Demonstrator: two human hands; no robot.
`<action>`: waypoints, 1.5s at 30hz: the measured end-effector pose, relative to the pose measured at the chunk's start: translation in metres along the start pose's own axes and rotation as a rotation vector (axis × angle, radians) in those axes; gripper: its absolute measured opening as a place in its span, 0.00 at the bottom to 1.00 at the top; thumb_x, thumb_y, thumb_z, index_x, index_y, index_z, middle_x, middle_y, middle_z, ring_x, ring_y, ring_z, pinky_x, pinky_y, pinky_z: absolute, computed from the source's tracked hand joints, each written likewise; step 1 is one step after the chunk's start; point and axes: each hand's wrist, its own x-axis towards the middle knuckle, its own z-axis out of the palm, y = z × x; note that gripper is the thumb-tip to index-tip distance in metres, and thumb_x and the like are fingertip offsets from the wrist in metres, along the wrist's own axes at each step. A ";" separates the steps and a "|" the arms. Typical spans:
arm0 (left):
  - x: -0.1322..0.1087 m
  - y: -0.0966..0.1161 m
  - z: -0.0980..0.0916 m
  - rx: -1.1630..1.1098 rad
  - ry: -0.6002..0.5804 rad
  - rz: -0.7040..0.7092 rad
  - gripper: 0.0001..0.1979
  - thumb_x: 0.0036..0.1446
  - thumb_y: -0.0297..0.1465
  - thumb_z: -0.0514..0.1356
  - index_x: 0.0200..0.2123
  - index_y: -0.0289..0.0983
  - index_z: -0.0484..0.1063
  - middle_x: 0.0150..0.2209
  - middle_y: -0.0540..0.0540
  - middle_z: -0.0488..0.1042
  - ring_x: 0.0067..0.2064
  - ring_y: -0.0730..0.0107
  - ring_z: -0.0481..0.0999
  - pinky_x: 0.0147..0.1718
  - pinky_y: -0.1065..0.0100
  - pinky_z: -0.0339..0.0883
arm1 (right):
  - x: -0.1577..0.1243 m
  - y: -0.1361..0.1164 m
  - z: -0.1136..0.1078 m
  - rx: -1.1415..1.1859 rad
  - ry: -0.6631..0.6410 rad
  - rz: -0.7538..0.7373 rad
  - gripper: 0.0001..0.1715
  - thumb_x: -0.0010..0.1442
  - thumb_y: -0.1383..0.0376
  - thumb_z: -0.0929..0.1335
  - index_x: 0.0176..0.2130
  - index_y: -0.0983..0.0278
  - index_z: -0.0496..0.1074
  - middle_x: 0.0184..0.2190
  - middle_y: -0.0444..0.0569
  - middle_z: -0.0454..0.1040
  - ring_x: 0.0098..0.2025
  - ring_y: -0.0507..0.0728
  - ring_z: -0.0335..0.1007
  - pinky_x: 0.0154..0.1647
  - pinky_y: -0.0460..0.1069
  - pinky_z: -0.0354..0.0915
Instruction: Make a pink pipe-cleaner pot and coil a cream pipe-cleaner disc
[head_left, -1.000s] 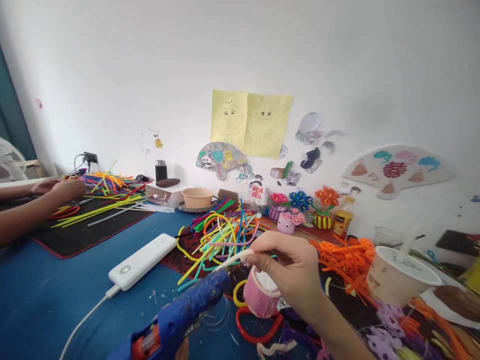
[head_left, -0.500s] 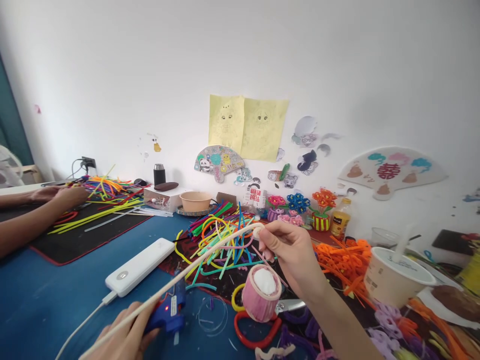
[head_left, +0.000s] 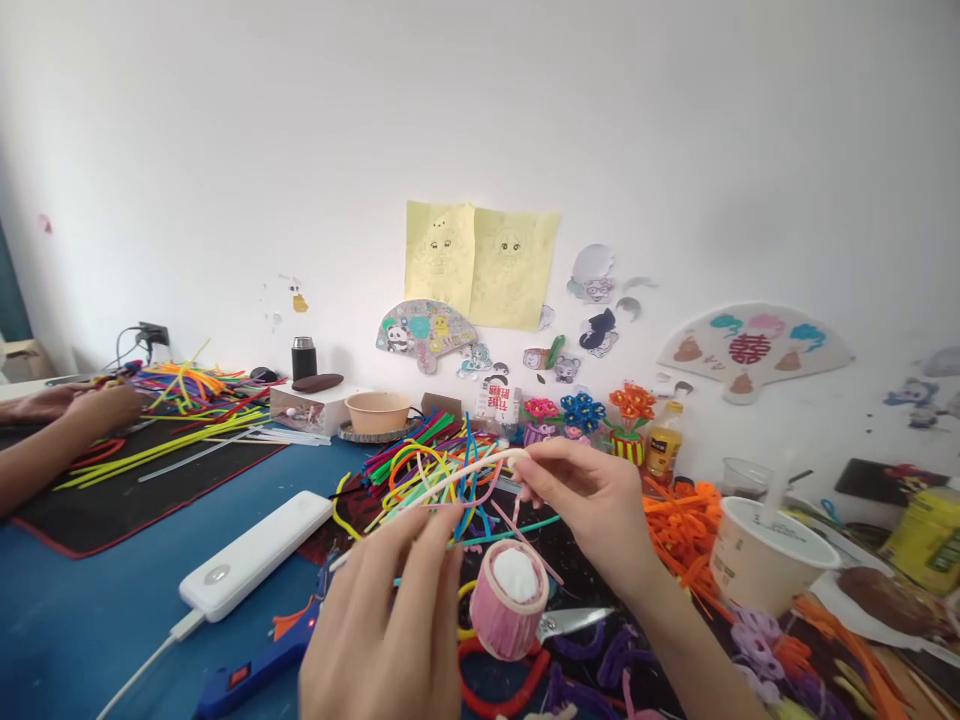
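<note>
Cream pipe cleaner point(head_left: 474, 464), head view: right hand point(head_left: 592, 500) pinches its upper end at two o'clock; long axis runs down to eight o'clock. Left hand point(head_left: 382, 620), fingers partly bent, overlaps the lower length; whether it grips cannot be determined. Pink pot point(head_left: 501, 622) sits at six o'clock from the pinch. Surface: cluttered blue worktop point(head_left: 142, 610); pale wall point(head_left: 480, 100) at twelve o'clock.

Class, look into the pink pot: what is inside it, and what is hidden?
A white filling shows inside the pink pot, at its open top. Whatever lies beneath cannot be seen: the filling and the pot's wall cover it.
</note>
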 end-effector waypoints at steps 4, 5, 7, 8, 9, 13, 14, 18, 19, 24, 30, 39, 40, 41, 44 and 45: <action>0.067 0.020 0.020 -0.310 -0.133 -0.184 0.10 0.64 0.29 0.56 0.47 0.38 0.74 0.43 0.44 0.77 0.44 0.61 0.76 0.40 0.63 0.69 | 0.003 -0.005 -0.013 -0.051 0.016 -0.037 0.03 0.57 0.64 0.73 0.34 0.60 0.80 0.28 0.43 0.79 0.26 0.50 0.73 0.29 0.45 0.71; 0.075 0.021 0.025 -0.384 -0.202 -0.180 0.08 0.64 0.29 0.57 0.44 0.39 0.75 0.41 0.45 0.77 0.42 0.62 0.76 0.38 0.64 0.69 | 0.004 -0.006 -0.017 -0.056 0.026 -0.042 0.03 0.57 0.63 0.74 0.34 0.60 0.80 0.28 0.43 0.79 0.26 0.51 0.73 0.29 0.45 0.71; 0.086 0.021 0.032 -0.445 -0.277 -0.137 0.07 0.63 0.28 0.58 0.38 0.39 0.77 0.36 0.47 0.77 0.38 0.63 0.75 0.35 0.65 0.67 | 0.007 -0.009 -0.024 -0.067 0.056 -0.046 0.04 0.57 0.62 0.74 0.33 0.60 0.80 0.27 0.44 0.79 0.27 0.51 0.72 0.29 0.45 0.71; 0.089 0.021 0.035 -0.457 -0.283 -0.115 0.07 0.63 0.28 0.58 0.36 0.38 0.77 0.34 0.47 0.77 0.37 0.63 0.75 0.34 0.66 0.66 | 0.008 -0.011 -0.027 -0.072 0.076 -0.048 0.04 0.57 0.62 0.74 0.33 0.60 0.80 0.28 0.44 0.79 0.27 0.51 0.72 0.29 0.45 0.70; 0.092 0.021 0.037 -0.472 -0.279 -0.096 0.07 0.63 0.27 0.58 0.34 0.38 0.77 0.33 0.47 0.77 0.35 0.64 0.74 0.33 0.67 0.65 | 0.009 -0.012 -0.030 -0.070 0.095 -0.048 0.04 0.56 0.62 0.74 0.32 0.60 0.80 0.28 0.44 0.79 0.28 0.52 0.72 0.29 0.45 0.70; 0.106 0.027 0.043 -0.626 -0.263 -0.090 0.07 0.61 0.27 0.61 0.30 0.38 0.78 0.29 0.50 0.78 0.29 0.71 0.73 0.29 0.71 0.62 | 0.014 -0.011 -0.037 0.031 0.186 -0.044 0.05 0.54 0.61 0.76 0.30 0.60 0.81 0.24 0.44 0.78 0.26 0.52 0.72 0.27 0.45 0.70; 0.110 0.029 0.045 -0.668 -0.274 -0.104 0.07 0.60 0.26 0.61 0.30 0.38 0.78 0.28 0.51 0.78 0.28 0.72 0.73 0.29 0.71 0.62 | 0.014 -0.010 -0.037 0.077 0.205 -0.041 0.05 0.54 0.61 0.76 0.30 0.60 0.81 0.23 0.44 0.78 0.25 0.52 0.71 0.26 0.45 0.69; 0.121 0.038 0.054 -0.866 -0.345 -0.197 0.06 0.59 0.27 0.61 0.31 0.36 0.79 0.27 0.50 0.79 0.28 0.72 0.75 0.29 0.72 0.65 | 0.017 -0.008 -0.038 0.287 0.276 0.006 0.06 0.52 0.60 0.77 0.30 0.60 0.80 0.24 0.44 0.79 0.24 0.51 0.72 0.26 0.44 0.70; 0.122 0.040 0.056 -0.925 -0.361 -0.221 0.07 0.60 0.28 0.61 0.31 0.36 0.79 0.27 0.49 0.79 0.28 0.72 0.75 0.29 0.72 0.66 | 0.018 -0.008 -0.038 0.326 0.299 0.017 0.07 0.52 0.60 0.77 0.29 0.60 0.80 0.24 0.44 0.79 0.24 0.50 0.72 0.26 0.45 0.70; 0.126 0.055 0.067 -1.191 -0.421 -0.278 0.07 0.59 0.30 0.61 0.32 0.34 0.78 0.25 0.48 0.78 0.26 0.74 0.74 0.26 0.75 0.68 | 0.021 -0.008 -0.036 0.426 0.451 -0.014 0.08 0.49 0.61 0.78 0.28 0.61 0.80 0.21 0.42 0.75 0.22 0.48 0.64 0.23 0.43 0.63; 0.127 0.068 0.078 -1.432 -0.456 -0.361 0.07 0.57 0.34 0.63 0.35 0.35 0.72 0.24 0.49 0.76 0.25 0.70 0.77 0.25 0.72 0.74 | 0.022 -0.010 -0.032 0.477 0.539 -0.016 0.11 0.45 0.58 0.79 0.28 0.60 0.79 0.27 0.45 0.77 0.28 0.52 0.67 0.28 0.47 0.65; 0.123 0.077 0.090 -1.549 -0.350 -0.414 0.08 0.56 0.34 0.65 0.33 0.34 0.74 0.24 0.50 0.75 0.24 0.74 0.75 0.24 0.73 0.73 | 0.022 -0.011 -0.024 0.551 0.526 0.001 0.12 0.46 0.55 0.78 0.26 0.59 0.78 0.23 0.43 0.72 0.24 0.51 0.59 0.22 0.46 0.58; 0.124 0.077 0.090 -1.555 -0.339 -0.416 0.07 0.55 0.33 0.65 0.32 0.34 0.74 0.23 0.50 0.74 0.23 0.75 0.74 0.23 0.75 0.72 | 0.022 -0.010 -0.023 0.549 0.527 0.012 0.12 0.46 0.54 0.78 0.26 0.59 0.78 0.23 0.43 0.72 0.24 0.51 0.59 0.22 0.46 0.58; 0.124 0.077 0.089 -1.561 -0.337 -0.413 0.07 0.56 0.33 0.65 0.32 0.34 0.74 0.22 0.51 0.74 0.23 0.76 0.74 0.22 0.75 0.70 | 0.022 -0.010 -0.024 0.551 0.521 0.024 0.13 0.46 0.54 0.78 0.27 0.59 0.78 0.23 0.43 0.71 0.24 0.51 0.59 0.22 0.46 0.57; 0.128 0.073 0.087 -1.560 -0.350 -0.391 0.06 0.56 0.32 0.64 0.31 0.34 0.74 0.21 0.52 0.73 0.21 0.78 0.71 0.21 0.77 0.68 | 0.023 -0.011 -0.032 0.519 0.439 0.045 0.14 0.47 0.53 0.77 0.25 0.60 0.78 0.20 0.42 0.69 0.23 0.50 0.57 0.22 0.47 0.57; 0.130 0.071 0.086 -1.553 -0.359 -0.380 0.06 0.56 0.31 0.64 0.30 0.34 0.74 0.21 0.52 0.72 0.21 0.78 0.71 0.20 0.77 0.67 | 0.024 -0.012 -0.037 0.479 0.395 0.046 0.15 0.48 0.53 0.77 0.24 0.61 0.77 0.20 0.42 0.68 0.23 0.50 0.57 0.22 0.47 0.58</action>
